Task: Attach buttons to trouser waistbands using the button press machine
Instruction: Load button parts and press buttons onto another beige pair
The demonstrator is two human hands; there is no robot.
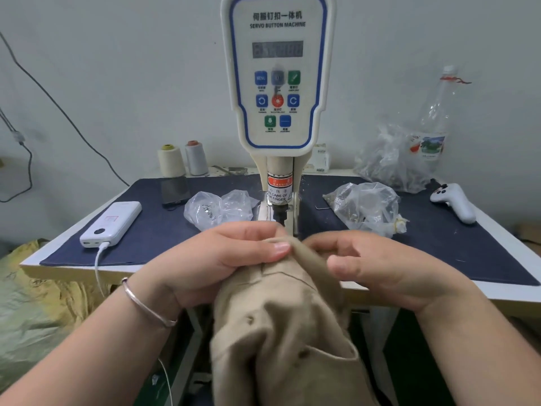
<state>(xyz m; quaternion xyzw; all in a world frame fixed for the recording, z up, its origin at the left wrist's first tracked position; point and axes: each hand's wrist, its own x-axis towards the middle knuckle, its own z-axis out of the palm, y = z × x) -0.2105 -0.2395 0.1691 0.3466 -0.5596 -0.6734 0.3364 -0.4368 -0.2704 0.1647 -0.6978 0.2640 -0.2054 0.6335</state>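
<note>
Both hands hold the tan trousers at the waistband, just in front of the button press machine point(278, 83). Left hand point(222, 259) has its fingers curled over the top fold, thumb pressed flat on the cloth, so its grip is closed on the waistband point(292, 259). Right hand point(380, 265) pinches the same edge from the other side, fingers curled, thumb forward; also closed on fabric. Rest of the trousers point(281, 347) hangs off the near bench edge toward the person's lap. The waistband sits right below and in front of the press head point(278, 212), touching or nearly so; cannot tell if cloth is already on the lower die, hands hide it. Step looks like positioning/aligning the waistband under the punch, before pressing. Next move probably calls for sliding the marked spot onto the die, flattening the fold, and keeping fingertips out from under the punch, as the warning label point(278, 190) says. Two plastic bags of small metal parts lie on the blue bench point(152, 230): left bag point(216, 209), right bag point(366, 206). Cannot tell if a button is loaded.
</note>
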